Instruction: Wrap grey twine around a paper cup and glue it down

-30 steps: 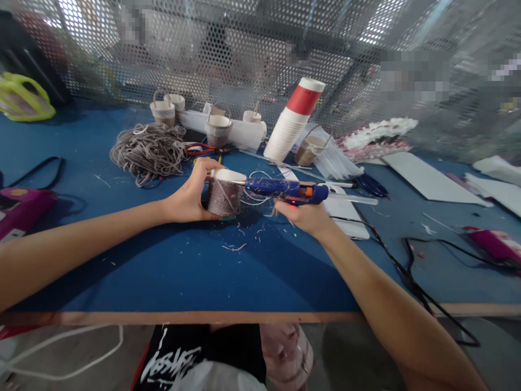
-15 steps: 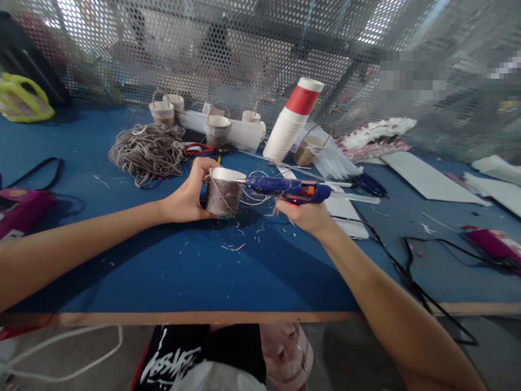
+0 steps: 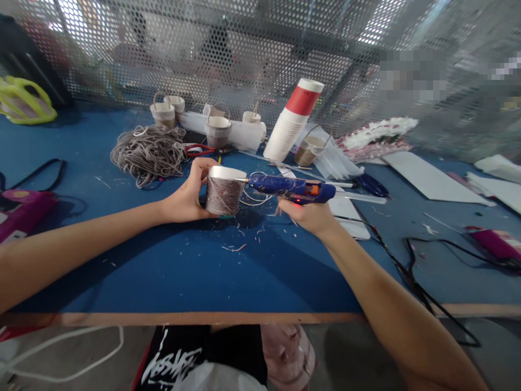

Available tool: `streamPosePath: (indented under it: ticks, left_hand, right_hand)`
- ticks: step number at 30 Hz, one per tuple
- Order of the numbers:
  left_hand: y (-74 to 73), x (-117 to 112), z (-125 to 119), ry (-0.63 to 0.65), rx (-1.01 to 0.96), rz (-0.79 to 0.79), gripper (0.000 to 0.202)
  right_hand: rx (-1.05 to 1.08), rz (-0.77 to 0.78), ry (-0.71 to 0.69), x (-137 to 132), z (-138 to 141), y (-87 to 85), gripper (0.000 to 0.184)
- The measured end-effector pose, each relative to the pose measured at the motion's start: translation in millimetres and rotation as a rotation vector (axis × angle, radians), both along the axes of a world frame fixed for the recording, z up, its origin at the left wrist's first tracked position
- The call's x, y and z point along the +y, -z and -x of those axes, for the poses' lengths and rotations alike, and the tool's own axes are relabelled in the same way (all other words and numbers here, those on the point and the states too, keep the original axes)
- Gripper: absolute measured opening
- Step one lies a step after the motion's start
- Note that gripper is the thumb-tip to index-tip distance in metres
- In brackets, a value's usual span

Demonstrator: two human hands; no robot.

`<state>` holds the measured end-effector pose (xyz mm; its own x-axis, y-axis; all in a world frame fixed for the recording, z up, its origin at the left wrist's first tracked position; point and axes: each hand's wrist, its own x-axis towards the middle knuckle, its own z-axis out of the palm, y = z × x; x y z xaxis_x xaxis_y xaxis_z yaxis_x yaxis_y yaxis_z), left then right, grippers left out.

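My left hand (image 3: 192, 191) is closed around a paper cup (image 3: 223, 196) wound with grey-brown cord, its white rim band bare at the top. In my right hand (image 3: 306, 213) is a blue hot glue gun (image 3: 288, 187) with an orange part on its side and a small red light lit. The gun's metal nozzle points left and meets the cup near the top edge of the cord. A clear glue stick (image 3: 362, 197) sticks out of the gun's back end. Loose white cord lies behind the nozzle.
A heap of grey cord (image 3: 148, 155) lies back left, near red-handled pliers (image 3: 199, 149). Stacked paper cups (image 3: 287, 122) lean at the back, beside a small cord-covered basket (image 3: 310, 150). Black cables (image 3: 401, 266) cross the right side. A purple glue gun (image 3: 28, 209) lies far left.
The glue gun has shifted slightly right along with my right hand, and the cup is turned a little in my left hand. Both hands keep their grip.
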<state>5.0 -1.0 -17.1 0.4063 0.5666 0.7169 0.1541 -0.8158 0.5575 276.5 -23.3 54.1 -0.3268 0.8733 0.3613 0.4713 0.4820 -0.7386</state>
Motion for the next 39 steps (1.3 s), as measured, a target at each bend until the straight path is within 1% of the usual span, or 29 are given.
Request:
streamPosePath:
  ticks: [9,12,19,26,30,36,39]
  left_hand:
    - [-0.5,-0.4,0.6,-0.008,0.007,0.022,0.087]
    - [0.5,0.4,0.7,-0.021,0.008,0.0,0.086]
    - [1.8,2.5,1.7,-0.051,0.003,-0.083,0.082]
    - [3.3,2.7,3.8,-0.061,-0.009,-0.048,0.084]
    - [4.0,4.1,3.6,-0.035,-0.036,-0.036,0.084]
    - [5.3,8.1,2.6,0.003,-0.103,-0.059,0.09]
    - [6.6,8.9,2.2,0.013,-0.123,-0.053,0.088]
  right_hand:
    - [0.012,-0.021,-0.009,1.9,-2.5,1.4,0.021]
    - [0.007,-0.031,-0.008,2.0,-3.4,1.8,0.019]
    - [-0.037,-0.074,0.0,2.7,-5.5,0.8,0.026]
    - [-0.062,-0.125,-0.001,4.8,-7.1,1.8,0.028]
    - [-0.084,-0.127,0.003,4.5,-7.9,1.5,0.028]
    - [-0.041,-0.14,0.003,5.5,-7.4,2.2,0.028]
    - [-0.022,-0.158,0.01,6.4,-7.8,2.7,0.028]
